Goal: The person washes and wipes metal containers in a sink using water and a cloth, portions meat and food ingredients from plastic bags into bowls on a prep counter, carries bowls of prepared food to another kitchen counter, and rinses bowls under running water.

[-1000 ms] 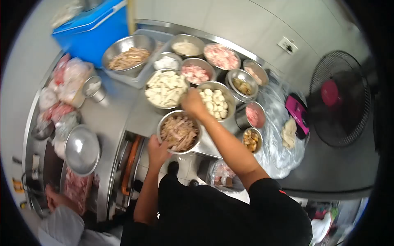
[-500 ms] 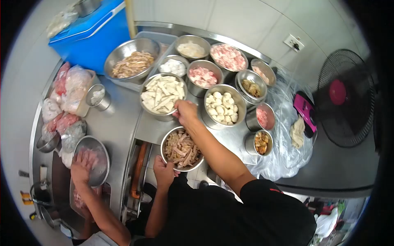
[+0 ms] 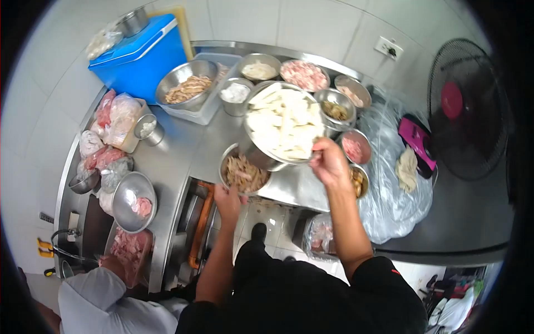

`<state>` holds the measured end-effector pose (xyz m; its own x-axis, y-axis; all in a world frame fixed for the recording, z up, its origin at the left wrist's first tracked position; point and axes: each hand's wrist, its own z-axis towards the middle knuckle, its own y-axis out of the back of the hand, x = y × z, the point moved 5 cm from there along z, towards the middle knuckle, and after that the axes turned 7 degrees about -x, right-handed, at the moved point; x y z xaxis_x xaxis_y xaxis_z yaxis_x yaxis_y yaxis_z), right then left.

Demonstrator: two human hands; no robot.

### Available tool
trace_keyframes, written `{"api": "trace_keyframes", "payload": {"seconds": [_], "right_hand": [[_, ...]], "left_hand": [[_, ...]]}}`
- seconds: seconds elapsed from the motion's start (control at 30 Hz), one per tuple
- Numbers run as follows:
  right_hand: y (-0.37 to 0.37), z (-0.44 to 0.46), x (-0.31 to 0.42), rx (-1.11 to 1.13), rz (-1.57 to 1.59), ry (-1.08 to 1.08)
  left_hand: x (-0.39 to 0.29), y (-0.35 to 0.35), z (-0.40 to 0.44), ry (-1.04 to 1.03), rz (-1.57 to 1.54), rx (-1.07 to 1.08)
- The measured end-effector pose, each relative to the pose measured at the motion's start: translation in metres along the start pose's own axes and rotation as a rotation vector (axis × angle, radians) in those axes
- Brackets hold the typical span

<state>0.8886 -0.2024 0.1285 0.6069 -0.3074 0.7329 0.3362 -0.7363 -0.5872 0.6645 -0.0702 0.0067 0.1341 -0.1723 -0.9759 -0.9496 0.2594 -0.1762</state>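
Note:
My right hand (image 3: 332,166) is closed on the rim of a round steel pot of pale strips (image 3: 283,119). The pot is raised and tilted toward me, covering part of the containers behind it. My left hand (image 3: 229,203) grips the near rim of a steel pot of brownish meat strips (image 3: 245,173), which sits lower and partly under the raised pot. Close to my right forearm stands a small tin of browned chunks (image 3: 359,181), half hidden. A cup of pink meat (image 3: 354,147) and a bowl of dark brownish food (image 3: 335,109) are just beyond my right hand.
At the back stand a bowl of tan strips (image 3: 189,86), a white-filled tin (image 3: 235,93) and a pink meat pot (image 3: 304,75). A blue cooler (image 3: 139,58) is back left; clear plastic (image 3: 389,211) and a fan (image 3: 467,108) right. A grey-sleeved person (image 3: 94,295) works at left.
My right hand has lifted the pot of pale strips and carried it right, over the round white balls' pot. My left hand stays on the brown strips' pot. The other person's hand left the bowl.

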Motion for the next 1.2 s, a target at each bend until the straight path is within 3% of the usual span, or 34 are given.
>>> {"api": "trace_keyframes", "payload": {"seconds": [0.07,0.17,0.27,0.37,0.4,0.47,0.5,0.53,0.63,0.67,0.73,0.87,0.93,1.0,1.03,1.07,1.13,1.2], "right_hand": [[0.061,-0.038,0.027,-0.096,0.076,-0.022],[0.134,-0.115,0.062,-0.278,0.133,0.15],[0.259,-0.198,0.079,-0.305,0.232,0.3],[0.346,-0.304,0.091,-0.646,0.274,0.465],[0.38,-0.338,0.089,-0.568,0.314,0.522],[0.427,-0.413,0.087,-0.859,0.386,0.586],[0.431,-0.439,0.081,-0.913,0.428,0.663],[0.482,-0.468,0.062,-1.028,0.5,0.728],[0.527,-0.616,0.038,-1.313,0.588,0.981],[0.552,-0.654,0.026,-1.422,0.601,1.053],[0.577,-0.714,0.025,-1.645,0.716,1.128],[0.633,-0.807,-0.009,-1.871,0.907,1.245],[0.656,-0.85,-0.023,-1.948,0.988,1.315],[0.682,-0.887,-0.039,-1.956,1.058,1.399],[0.692,-0.9,-0.043,-1.958,1.059,1.401],[0.699,-0.912,-0.049,-1.999,1.105,1.434],[0.712,-0.938,-0.05,-2.045,1.139,1.471],[0.719,-0.959,-0.051,-2.106,1.163,1.546]], "left_hand": [[0.012,-0.002,0.009,-0.006,-0.006,-0.039],[0.006,-0.007,0.0,0.014,-0.044,-0.13],[0.035,-0.005,-0.019,0.16,0.201,-0.181],[0.075,-0.023,-0.102,0.15,0.089,0.049],[0.081,-0.038,-0.141,0.161,0.118,0.147],[0.124,-0.057,-0.201,0.337,0.359,0.397],[0.164,-0.06,-0.202,0.409,0.512,0.607],[0.198,-0.072,-0.228,0.47,0.696,0.802],[0.191,-0.132,-0.343,0.495,0.898,1.309],[0.196,-0.144,-0.357,0.482,0.897,1.349],[0.207,-0.178,-0.379,0.313,0.95,1.601],[0.229,-0.205,-0.381,0.223,0.985,1.646],[0.205,-0.205,-0.406,0.155,1.025,1.659],[0.218,-0.197,-0.397,0.084,1.039,1.875],[0.272,-0.194,-0.359,-0.199,1.018,2.004],[0.285,-0.191,-0.343,-0.198,1.019,2.005],[0.306,-0.18,-0.339,0.022,1.143,2.013],[0.265,-0.179,-0.359,0.164,1.202,1.944]]}}
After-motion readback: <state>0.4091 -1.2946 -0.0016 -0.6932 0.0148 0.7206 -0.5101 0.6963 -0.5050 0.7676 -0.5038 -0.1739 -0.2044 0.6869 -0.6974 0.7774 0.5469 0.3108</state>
